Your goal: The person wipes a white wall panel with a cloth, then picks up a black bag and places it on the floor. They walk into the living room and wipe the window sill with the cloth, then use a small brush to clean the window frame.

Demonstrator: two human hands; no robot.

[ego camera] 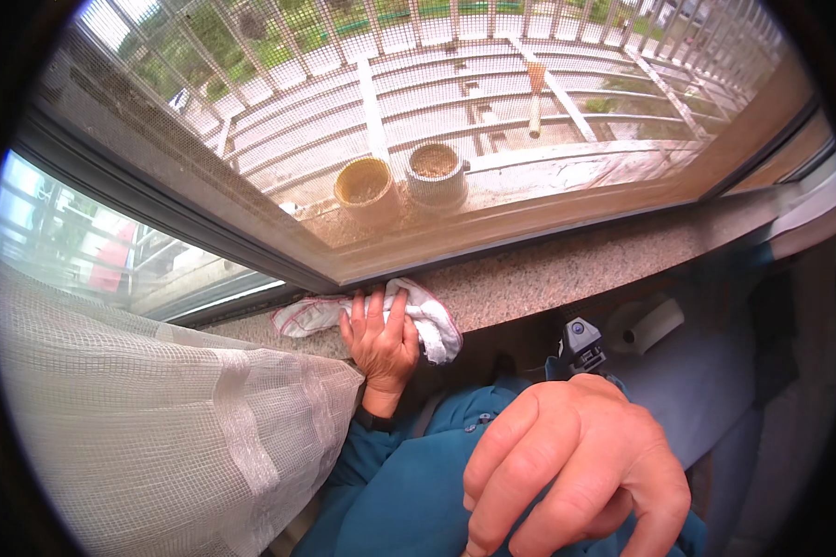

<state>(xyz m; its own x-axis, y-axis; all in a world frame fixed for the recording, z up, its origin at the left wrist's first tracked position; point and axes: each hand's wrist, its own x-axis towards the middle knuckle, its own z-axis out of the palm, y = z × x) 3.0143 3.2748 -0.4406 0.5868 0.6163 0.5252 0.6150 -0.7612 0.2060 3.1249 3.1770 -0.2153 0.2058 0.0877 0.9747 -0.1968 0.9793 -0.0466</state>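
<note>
My left hand [383, 341] rests palm down on a white cleaning cloth [432, 317] with red edging. The cloth lies bunched on the speckled stone windowsill [529, 278], against the foot of the window frame [320, 278], and partly hangs over the sill's front edge. A dark band circles my left wrist. Close to the camera, my right hand [578, 466] hangs in front of my teal jacket [418, 494], its fingers loosely bent. Nothing shows in it, though its palm is hidden. Just beyond it is a small grey device [582, 344] with a lens.
A sheer white curtain [181, 411] reaches my left wrist. Through the insect screen [460, 83], a yellowish pot [366, 191] and a grey pot [435, 174] stand outside, before metal security bars [369, 97]. Below the sill at right lies a pale roll [658, 327].
</note>
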